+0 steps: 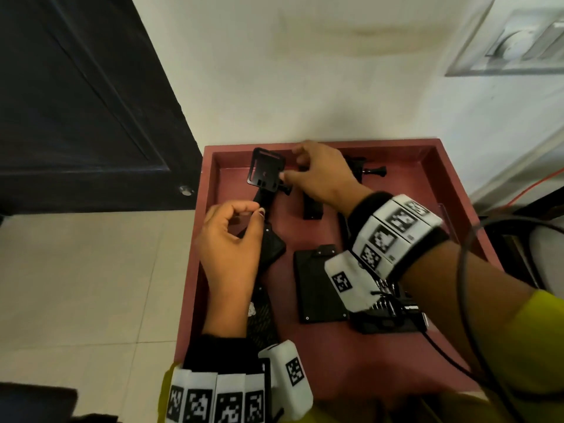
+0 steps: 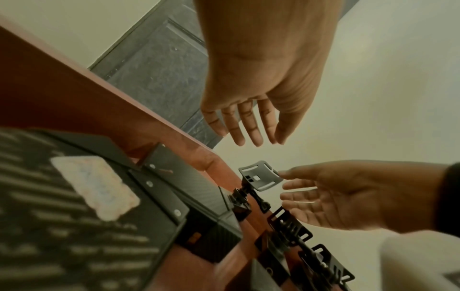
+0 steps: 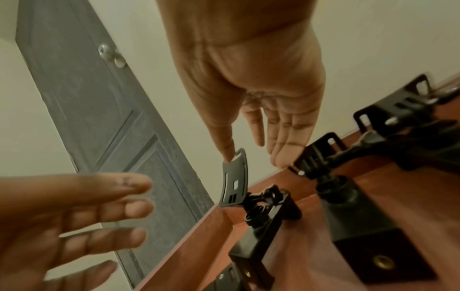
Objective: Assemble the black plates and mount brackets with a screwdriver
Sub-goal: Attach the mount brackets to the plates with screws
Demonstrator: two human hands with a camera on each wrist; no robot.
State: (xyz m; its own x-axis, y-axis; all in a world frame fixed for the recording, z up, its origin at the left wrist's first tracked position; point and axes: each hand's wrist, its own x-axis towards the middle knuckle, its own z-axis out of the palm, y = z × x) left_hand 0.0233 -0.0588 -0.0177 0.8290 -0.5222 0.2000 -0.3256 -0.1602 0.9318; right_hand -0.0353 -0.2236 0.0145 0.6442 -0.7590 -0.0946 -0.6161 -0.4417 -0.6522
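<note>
Over the red tray, both hands are released: the right hand's thumb touches the upright slotted mount bracket at its far-left corner, the left hand hovers nearby.

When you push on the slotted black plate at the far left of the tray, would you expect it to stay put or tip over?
The slotted plate probably swivels or tips: it stands tilted on a narrow jointed mount bracket, top-heavy. It looks thin and stiff, likely light. The right hand touches its edge with a fingertip only, so nothing clamps it.
</note>
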